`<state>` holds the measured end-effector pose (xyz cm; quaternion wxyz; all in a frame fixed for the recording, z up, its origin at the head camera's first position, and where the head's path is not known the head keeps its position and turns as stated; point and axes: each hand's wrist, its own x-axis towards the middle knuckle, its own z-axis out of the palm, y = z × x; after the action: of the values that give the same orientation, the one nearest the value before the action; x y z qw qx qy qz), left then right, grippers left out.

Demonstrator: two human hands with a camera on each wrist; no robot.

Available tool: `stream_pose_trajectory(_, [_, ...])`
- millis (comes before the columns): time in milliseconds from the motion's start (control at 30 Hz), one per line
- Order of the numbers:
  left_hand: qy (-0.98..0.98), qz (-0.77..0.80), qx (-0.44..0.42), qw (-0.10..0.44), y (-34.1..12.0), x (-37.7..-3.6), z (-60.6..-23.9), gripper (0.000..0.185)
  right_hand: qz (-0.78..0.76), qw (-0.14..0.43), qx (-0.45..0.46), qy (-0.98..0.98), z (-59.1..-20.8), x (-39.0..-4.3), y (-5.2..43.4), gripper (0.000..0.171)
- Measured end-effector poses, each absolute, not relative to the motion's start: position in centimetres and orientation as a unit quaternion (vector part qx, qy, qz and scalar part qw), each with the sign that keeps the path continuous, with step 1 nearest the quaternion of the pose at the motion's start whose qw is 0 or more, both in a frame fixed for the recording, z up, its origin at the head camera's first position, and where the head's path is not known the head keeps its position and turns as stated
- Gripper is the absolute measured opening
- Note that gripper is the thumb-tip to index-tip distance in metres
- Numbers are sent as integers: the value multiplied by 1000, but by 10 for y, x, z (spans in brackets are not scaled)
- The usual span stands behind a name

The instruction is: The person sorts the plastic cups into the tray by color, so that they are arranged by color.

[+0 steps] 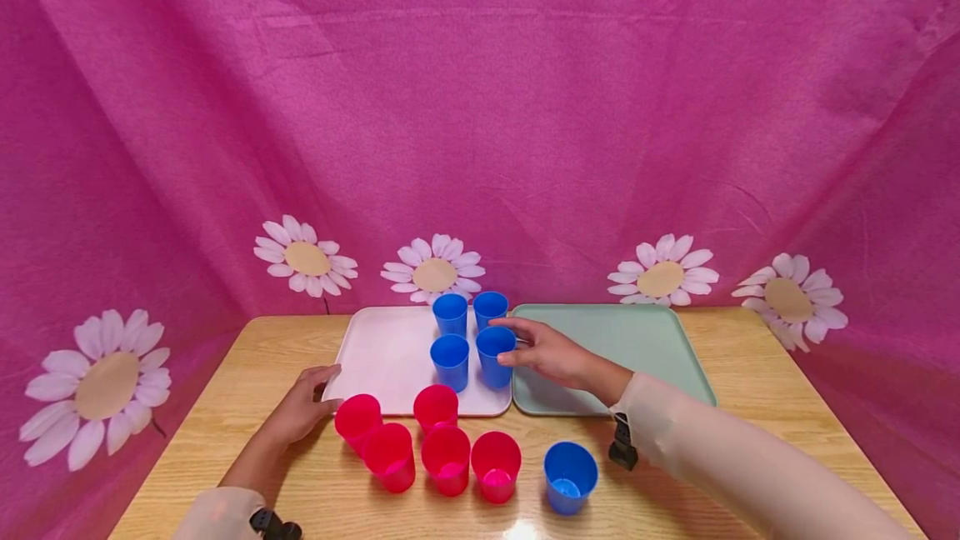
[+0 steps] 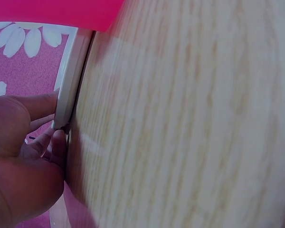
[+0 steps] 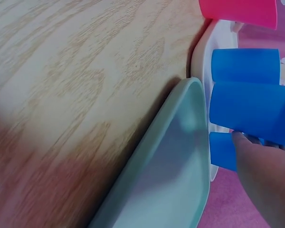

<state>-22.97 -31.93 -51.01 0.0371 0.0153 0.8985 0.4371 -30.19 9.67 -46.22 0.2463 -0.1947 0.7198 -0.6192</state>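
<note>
Blue cup (image 1: 495,355) at the near right of a block of four blue cups on the white tray (image 1: 382,352), upright, close to that tray's right edge. Right hand (image 1: 547,352) reaches in over the green tray (image 1: 637,340); its fingers (image 1: 504,324) and thumb are spread around the cup's side, lightly curled and touching it (right wrist view shows a fingertip (image 3: 244,142) pressed on the blue wall (image 3: 249,111), full wrap not visible). Left hand (image 1: 303,407) at the white tray's near left corner; fingers (image 2: 45,107) lie along the tray's rim (image 2: 66,95), the thumb tucked low by the edge, so it pinches the rim loosely. Trays sit side by side, edges just beside each other, on the wooden table (image 1: 750,373). Five red cups (image 1: 442,448) cluster near the front, one of them on the white tray's near edge; a lone blue cup (image 1: 570,477) stands to their right on bare wood. Open room: left part of the white tray, nearly all the green tray, table right of the forearm. Pink daisy-print cloth (image 1: 480,148) backs and flanks the table.
</note>
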Motion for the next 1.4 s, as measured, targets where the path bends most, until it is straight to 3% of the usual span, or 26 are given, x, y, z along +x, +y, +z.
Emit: stream_pose_trajectory(1400, [901,432,19,37,-318,-228,-506,64,-607,229,-202,733,-468,-298,106,70])
